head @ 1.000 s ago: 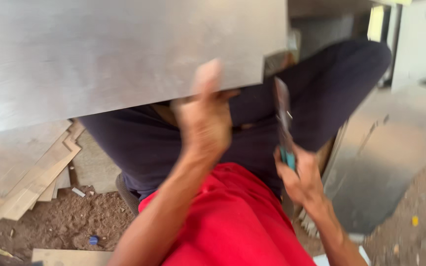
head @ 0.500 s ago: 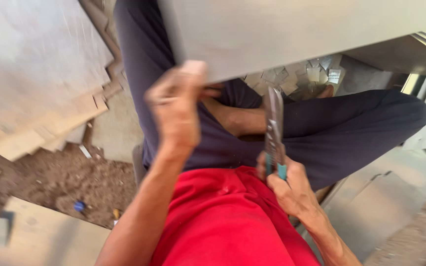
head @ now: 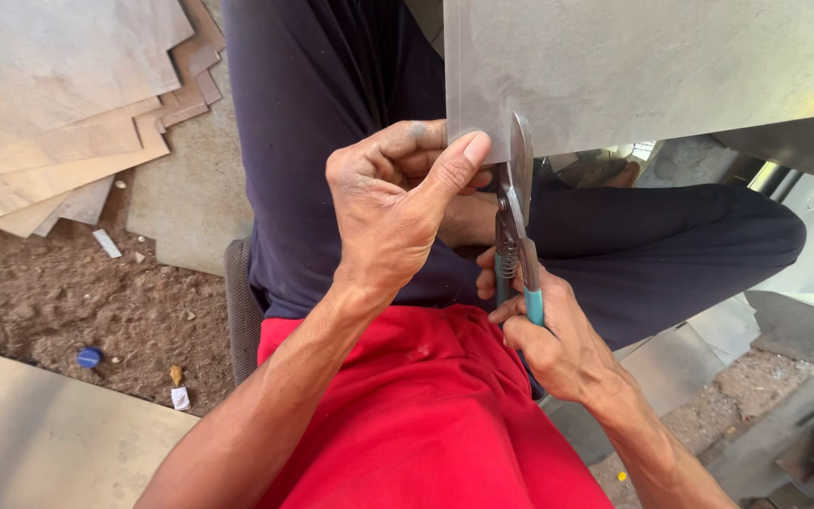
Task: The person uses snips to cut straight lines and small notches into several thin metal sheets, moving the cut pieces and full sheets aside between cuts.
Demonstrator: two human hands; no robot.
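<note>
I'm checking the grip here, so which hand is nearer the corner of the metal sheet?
Left. The left hand pinches the metal sheet at its lower corner, thumb on it. The right hand sits lower, gripping the snips by their handles.

i see a dull matt metal sheet [head: 652, 66], worn steel snips [head: 517, 203] with glossy teal plastic grips, smooth red cloth shorts [head: 416, 415], rough brown dirt ground [head: 77, 302], pale matt stacked sheets [head: 58, 104]
</note>
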